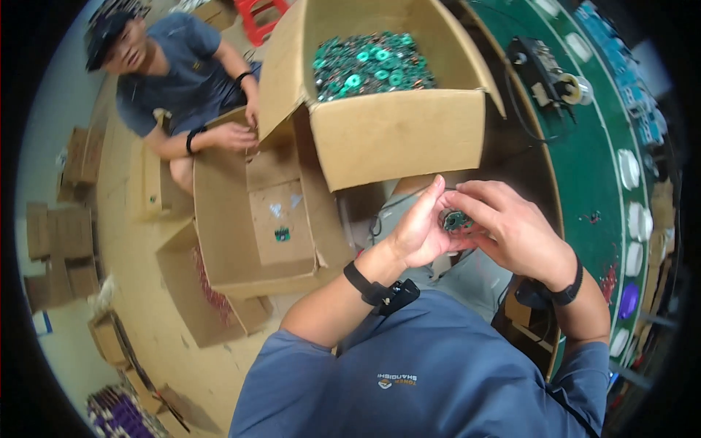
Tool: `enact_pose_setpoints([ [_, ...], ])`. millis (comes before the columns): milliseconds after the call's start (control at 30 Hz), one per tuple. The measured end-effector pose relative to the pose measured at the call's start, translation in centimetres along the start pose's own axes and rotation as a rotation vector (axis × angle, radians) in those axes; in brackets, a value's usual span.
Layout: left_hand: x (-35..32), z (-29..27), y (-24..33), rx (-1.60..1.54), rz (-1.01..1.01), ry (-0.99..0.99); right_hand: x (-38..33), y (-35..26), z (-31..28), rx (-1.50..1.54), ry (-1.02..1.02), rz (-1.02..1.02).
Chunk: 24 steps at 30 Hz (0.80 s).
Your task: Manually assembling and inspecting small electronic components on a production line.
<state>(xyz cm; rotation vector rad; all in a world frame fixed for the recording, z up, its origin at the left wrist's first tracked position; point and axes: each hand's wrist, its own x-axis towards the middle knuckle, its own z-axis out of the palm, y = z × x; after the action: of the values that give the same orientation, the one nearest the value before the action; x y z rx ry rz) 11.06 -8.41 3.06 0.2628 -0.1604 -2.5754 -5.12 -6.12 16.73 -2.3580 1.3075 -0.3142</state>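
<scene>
Green round parts [456, 220], small and ring-like, sit pinched between the person's two hands just below the big cardboard box [398, 135], which serves as the landmark for everything else. Far to the left of that box, flattened cardboard pieces [62, 241] lie on the floor. Closer in, still left of the box, a second person [179, 80] crouches with both hands on the flaps of an open, nearly empty carton [252, 219]; one small green part [282, 233] lies on its bottom. The big box itself is open at the top and holds a heap of green rings [372, 64]. Directly under its front wall, the left hand [420, 230] is closed, with the thumb and fingers curled around the held parts. Just right of it, the right hand [511, 226] grips the same parts from the other side, fingers bent over them. Both wrists carry black bands. To the right of the box runs a green table [584, 160] with a small machine [544, 69] at its far end and white caps [629, 171] lined along its outer edge.
</scene>
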Motion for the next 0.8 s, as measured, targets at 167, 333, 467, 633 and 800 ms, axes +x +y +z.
enact_pose_setpoints([
  [167, -5.9, -3.9, 2.5, -0.037, 0.205, 0.202, -0.5, 0.2, -1.4, -0.050, 0.011, 0.014],
  [333, -11.6, -11.4, 7.6, -0.255, 0.543, 0.306, -3.7, 7.5, -2.2, -0.148, 0.202, 0.247],
  [467, -15.5, -19.0, 11.8, -0.280, 0.789, 0.601, -8.7, 15.8, -1.4, -0.318, 0.383, 0.427],
  [633, -19.7, -34.6, 12.3, -0.412, 0.789, 0.995, -14.3, 24.6, 1.9, -0.458, 0.430, 0.559],
  [800, -22.2, -45.3, 7.0, -0.335, 0.562, 1.496, -13.9, 24.9, 4.5, -0.412, 0.470, 0.624],
])
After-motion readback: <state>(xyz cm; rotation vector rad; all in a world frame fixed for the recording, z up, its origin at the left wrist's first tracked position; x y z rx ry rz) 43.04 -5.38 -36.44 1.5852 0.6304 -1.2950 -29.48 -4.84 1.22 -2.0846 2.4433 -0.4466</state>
